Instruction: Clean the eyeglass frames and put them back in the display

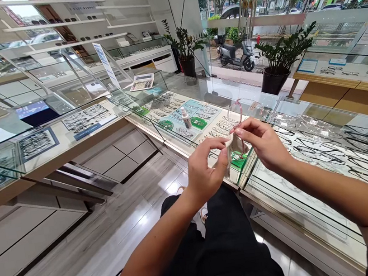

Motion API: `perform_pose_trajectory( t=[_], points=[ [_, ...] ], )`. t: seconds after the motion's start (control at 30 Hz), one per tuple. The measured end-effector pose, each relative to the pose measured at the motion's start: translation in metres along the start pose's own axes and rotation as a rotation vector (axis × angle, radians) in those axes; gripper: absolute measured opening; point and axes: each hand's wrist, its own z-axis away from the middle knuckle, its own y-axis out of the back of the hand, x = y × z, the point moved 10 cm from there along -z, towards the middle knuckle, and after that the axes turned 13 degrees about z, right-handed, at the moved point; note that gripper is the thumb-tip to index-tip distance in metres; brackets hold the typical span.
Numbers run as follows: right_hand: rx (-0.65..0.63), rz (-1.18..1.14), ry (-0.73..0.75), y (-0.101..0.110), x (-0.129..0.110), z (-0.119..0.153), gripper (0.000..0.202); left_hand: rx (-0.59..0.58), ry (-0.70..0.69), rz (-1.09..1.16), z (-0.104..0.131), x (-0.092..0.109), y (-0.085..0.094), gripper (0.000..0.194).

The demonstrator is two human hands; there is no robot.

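Observation:
A pair of pink-framed eyeglasses point(235, 111) is held up above the glass display counter point(202, 85). My right hand point(262, 140) pinches the frame near its middle, with one lens rim rising above the fingers and the other hanging below. My left hand point(204, 164) is closed on a beige cleaning cloth point(231, 149), which drapes down beside the lower rim and partly covers it. Both hands meet at the cloth, fingertips close together. Beyond them a small white spray bottle point(186, 118) stands upright on the glass.
Rows of eyeglasses point(319, 148) lie under the glass to the right. A calculator point(142, 82) rests on the far counter, near a leaning sign point(106, 66). Potted plants point(273, 77) stand beside the window. Another display counter point(47, 168) runs along the left.

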Motion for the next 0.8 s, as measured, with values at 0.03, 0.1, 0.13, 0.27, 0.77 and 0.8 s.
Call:
perform_pose_trajectory(
  t=[0.03,0.1,0.13,0.27,0.77,0.8],
  points=[
    [0.003,-0.011,-0.005,-0.001,0.000,0.001,0.034,-0.009,-0.026,-0.028,0.001,0.006,-0.005,0.006],
    [0.002,-0.034,-0.020,-0.002,0.000,0.003,0.033,-0.043,-0.026,-0.043,0.005,0.013,-0.015,0.008],
    [0.000,-0.046,-0.026,-0.003,-0.001,0.004,0.032,-0.060,0.004,-0.015,0.006,0.013,-0.019,0.009],
    [-0.017,-0.114,-0.056,-0.004,-0.005,0.003,0.033,0.047,0.167,0.308,0.007,-0.004,-0.015,0.010],
    [-0.110,-0.218,-0.078,-0.013,-0.016,0.004,0.035,-0.151,0.899,0.723,0.007,-0.075,-0.046,0.051],
    [-0.116,-0.225,-0.087,-0.014,-0.015,0.004,0.035,-0.161,0.900,0.727,0.008,-0.074,-0.047,0.051]
  ],
)
